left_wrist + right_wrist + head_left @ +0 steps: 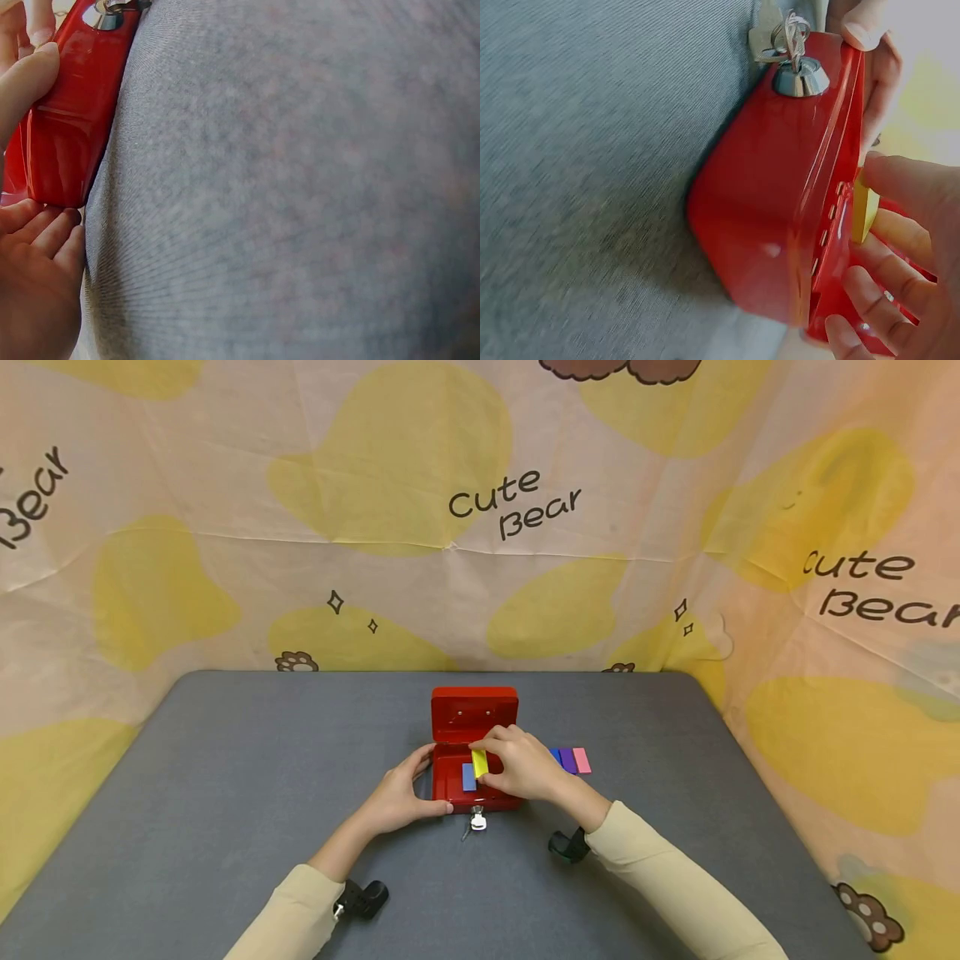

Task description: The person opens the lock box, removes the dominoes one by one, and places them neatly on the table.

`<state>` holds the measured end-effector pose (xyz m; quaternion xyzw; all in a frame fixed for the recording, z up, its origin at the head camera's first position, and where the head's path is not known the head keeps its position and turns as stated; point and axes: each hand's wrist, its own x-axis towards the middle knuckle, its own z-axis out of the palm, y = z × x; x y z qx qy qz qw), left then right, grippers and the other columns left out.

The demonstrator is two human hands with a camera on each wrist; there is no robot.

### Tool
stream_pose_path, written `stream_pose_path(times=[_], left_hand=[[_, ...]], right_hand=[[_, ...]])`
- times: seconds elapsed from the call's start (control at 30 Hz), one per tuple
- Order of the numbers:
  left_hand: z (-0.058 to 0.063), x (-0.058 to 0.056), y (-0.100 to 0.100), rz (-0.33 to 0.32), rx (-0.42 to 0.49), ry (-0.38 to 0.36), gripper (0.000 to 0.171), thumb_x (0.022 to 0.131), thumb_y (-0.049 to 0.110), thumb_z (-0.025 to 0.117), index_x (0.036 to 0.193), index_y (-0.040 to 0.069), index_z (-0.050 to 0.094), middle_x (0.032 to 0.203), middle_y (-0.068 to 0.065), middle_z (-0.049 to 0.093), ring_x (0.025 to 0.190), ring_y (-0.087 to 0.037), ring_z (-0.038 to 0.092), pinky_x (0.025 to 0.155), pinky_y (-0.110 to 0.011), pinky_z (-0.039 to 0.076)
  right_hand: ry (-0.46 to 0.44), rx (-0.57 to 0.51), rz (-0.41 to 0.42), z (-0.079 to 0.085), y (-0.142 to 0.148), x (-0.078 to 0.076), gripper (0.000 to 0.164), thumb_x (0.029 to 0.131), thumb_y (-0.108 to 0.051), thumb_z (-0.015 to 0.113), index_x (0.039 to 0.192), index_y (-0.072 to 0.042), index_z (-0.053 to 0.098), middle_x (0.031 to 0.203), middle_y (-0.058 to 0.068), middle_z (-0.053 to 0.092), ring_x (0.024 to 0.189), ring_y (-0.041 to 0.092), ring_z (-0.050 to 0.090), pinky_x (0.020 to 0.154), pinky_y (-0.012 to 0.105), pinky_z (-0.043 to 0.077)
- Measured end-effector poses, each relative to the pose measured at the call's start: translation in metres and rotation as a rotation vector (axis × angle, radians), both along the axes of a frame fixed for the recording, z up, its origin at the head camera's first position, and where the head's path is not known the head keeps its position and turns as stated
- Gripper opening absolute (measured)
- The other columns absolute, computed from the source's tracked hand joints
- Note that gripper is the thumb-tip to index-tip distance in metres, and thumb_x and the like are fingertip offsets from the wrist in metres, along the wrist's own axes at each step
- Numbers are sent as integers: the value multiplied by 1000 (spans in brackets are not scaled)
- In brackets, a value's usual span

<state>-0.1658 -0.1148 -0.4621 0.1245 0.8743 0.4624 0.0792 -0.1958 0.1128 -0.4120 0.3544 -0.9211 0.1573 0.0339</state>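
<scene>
A small red cash box (497, 804) stands on the table with its lid (475, 714) raised at the back. My left hand (397, 795) holds the box at its left end, thumb at the front corner and fingers along the side. My right hand (522, 766) pinches a yellow rectangular block (480, 763) between thumb and fingers over the box. In the right wrist view the yellow block (865, 209) is seen edge-on near the rim. A light blue block (468, 777) lies inside the box, left of the yellow one. Keys (477, 821) hang from the front lock.
To the right of the box, a blue block (555, 755), a purple block (568, 761) and a pink block (582, 760) lie side by side, the blue one partly hidden by my right hand. A grey cloth covers the table (262, 777); a printed curtain (390, 485) hangs behind.
</scene>
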Motion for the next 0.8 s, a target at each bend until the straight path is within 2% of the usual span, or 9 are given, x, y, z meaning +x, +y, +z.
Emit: stream_pose_path(times=[0.53, 0.8], left_hand=[[-1, -1, 0, -2, 8, -1, 93, 64, 36, 82, 140, 13, 34, 142, -12, 40, 127, -30, 44, 95, -44, 45], [-2, 0, 0, -3, 12, -3, 93, 64, 36, 82, 140, 13, 34, 142, -12, 39, 127, -31, 44, 94, -44, 46]], right_hand=[[42, -28, -19, 5, 39, 3, 44, 74, -24, 76, 116, -12, 65, 106, 2, 62, 94, 18, 54, 75, 32, 48], [8, -32, -67, 4, 57, 3, 44, 75, -22, 75, 116, -13, 64, 107, 2, 62, 95, 17, 55, 78, 31, 50]])
